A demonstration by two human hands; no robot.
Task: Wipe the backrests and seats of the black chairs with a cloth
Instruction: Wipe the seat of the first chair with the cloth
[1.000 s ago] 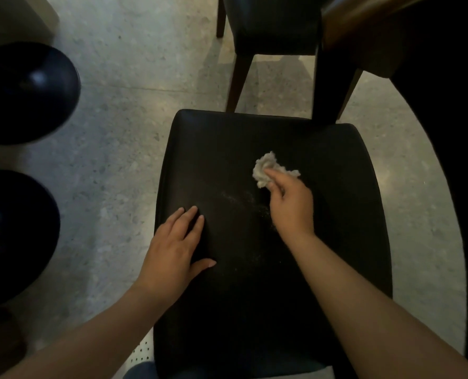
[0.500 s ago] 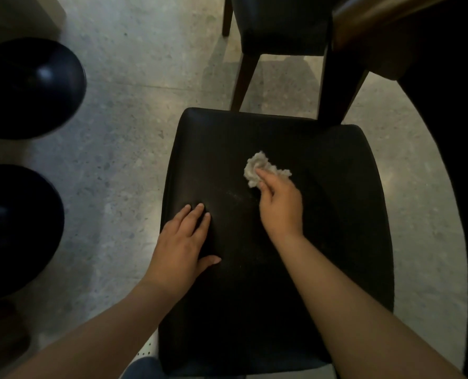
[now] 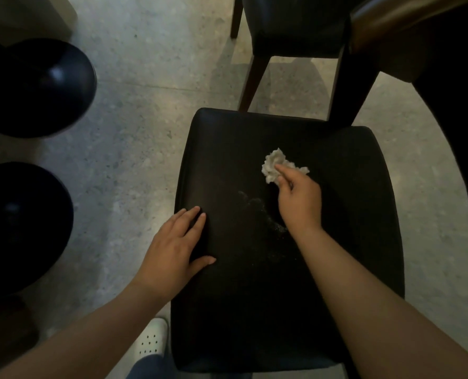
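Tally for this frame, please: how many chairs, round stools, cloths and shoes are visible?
Chairs: 2, near and far
Round stools: 2, upper and lower
Cloth: 1
Shoe: 1
Total: 6

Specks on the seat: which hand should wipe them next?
Right. The right hand pinches the cloth, just beyond the specks on the seat. The left hand lies flat near the seat's left edge, holding nothing.
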